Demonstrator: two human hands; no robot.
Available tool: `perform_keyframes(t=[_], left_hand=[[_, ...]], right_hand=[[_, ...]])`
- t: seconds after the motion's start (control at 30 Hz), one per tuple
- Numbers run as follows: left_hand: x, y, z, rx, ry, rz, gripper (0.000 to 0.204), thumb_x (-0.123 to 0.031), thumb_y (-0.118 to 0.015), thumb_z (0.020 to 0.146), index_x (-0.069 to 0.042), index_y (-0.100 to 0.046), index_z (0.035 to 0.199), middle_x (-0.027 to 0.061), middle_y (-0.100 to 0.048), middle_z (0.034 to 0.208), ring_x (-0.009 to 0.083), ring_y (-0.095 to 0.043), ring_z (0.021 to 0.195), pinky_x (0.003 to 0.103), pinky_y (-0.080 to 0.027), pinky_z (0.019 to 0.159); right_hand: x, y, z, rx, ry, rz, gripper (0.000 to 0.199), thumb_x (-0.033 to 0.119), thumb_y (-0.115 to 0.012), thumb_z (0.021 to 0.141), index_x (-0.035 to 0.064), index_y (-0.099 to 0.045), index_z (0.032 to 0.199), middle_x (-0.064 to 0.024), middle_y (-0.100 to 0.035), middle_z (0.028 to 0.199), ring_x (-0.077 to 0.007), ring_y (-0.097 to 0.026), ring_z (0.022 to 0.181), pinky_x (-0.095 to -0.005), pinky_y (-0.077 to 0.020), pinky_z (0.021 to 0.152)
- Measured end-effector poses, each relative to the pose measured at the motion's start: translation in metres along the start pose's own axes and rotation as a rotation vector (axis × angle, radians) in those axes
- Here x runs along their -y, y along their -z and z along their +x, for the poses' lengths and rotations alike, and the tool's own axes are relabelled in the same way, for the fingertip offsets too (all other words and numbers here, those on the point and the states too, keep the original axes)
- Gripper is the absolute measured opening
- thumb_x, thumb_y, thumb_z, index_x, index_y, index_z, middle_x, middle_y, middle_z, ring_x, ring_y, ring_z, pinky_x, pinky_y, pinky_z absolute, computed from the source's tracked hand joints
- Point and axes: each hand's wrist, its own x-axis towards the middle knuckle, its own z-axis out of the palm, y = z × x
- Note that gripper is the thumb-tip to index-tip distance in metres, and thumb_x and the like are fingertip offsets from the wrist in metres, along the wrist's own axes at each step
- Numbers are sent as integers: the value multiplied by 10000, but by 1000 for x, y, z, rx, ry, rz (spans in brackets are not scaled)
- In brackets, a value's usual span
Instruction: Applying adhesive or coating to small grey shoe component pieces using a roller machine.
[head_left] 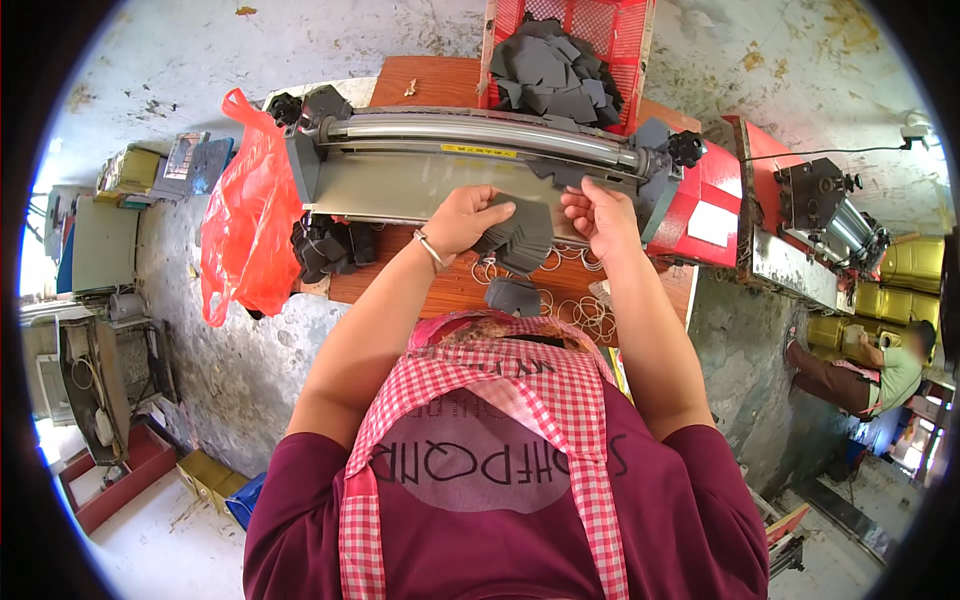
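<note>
My left hand (460, 224) is closed round a fanned stack of dark grey flat pieces (522, 236), held above the front edge of a roller machine's metal feed plate (390, 188). The thumb lies across the top of the stack. To its right, my right hand (610, 218) is raised over the plate with its fingers curled in; whatever is between them, if anything, I cannot make out. Beside its fingertips, dark grey pieces (556, 171) lie on the plate close to the steel rollers (490, 134). Another small dark pile (512, 296) sits nearer my body.
Behind the rollers stands a red crate (634, 60) heaped with grey pieces. A red plastic bag (250, 220) hangs at the machine's left, near more dark stacks (330, 246). Loose pale cords (585, 312) lie on the wooden table. Another roller machine (835, 215) and a person (870, 370) are to the right.
</note>
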Motion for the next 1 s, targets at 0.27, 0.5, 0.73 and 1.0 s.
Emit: perform_keyframes(t=[0.27, 0.5, 0.73, 1.0], left_hand=[[-1, 4, 7, -54, 2, 306, 215, -202, -574, 913, 3, -598, 970, 25, -620, 702, 60, -534, 504, 221, -400, 396], [4, 5, 8, -85, -94, 391, 235, -215, -594, 904, -5, -606, 1007, 22, -619, 723, 50, -557, 583, 198, -431, 472], [-4, -7, 1, -21, -14, 106, 229, -189, -585, 905, 16, -597, 1008, 16, -610, 706, 49, -533, 540, 206, -417, 452], [7, 3, 15, -129, -131, 627, 243, -168, -595, 901, 6, -582, 1071, 50, -639, 833, 63, -565, 584, 220, -460, 512]], right_hand=[[-11, 7, 1, 309, 269, -665, 308, 306, -667, 848, -1, -645, 848, -40, -613, 679, -70, -492, 494, -204, -362, 425], [2, -11, -17, 74, 86, -153, 251, 228, -659, 840, -21, -632, 820, -61, -611, 620, -86, -523, 482, -206, -368, 419], [-2, 4, 10, -13, 58, -104, 240, 197, -639, 860, -36, -610, 906, -82, -635, 695, -98, -514, 455, -218, -372, 410], [-9, -1, -8, 267, 276, -568, 233, 208, -677, 846, -18, -623, 845, -39, -606, 643, -65, -472, 444, -200, -314, 381]])
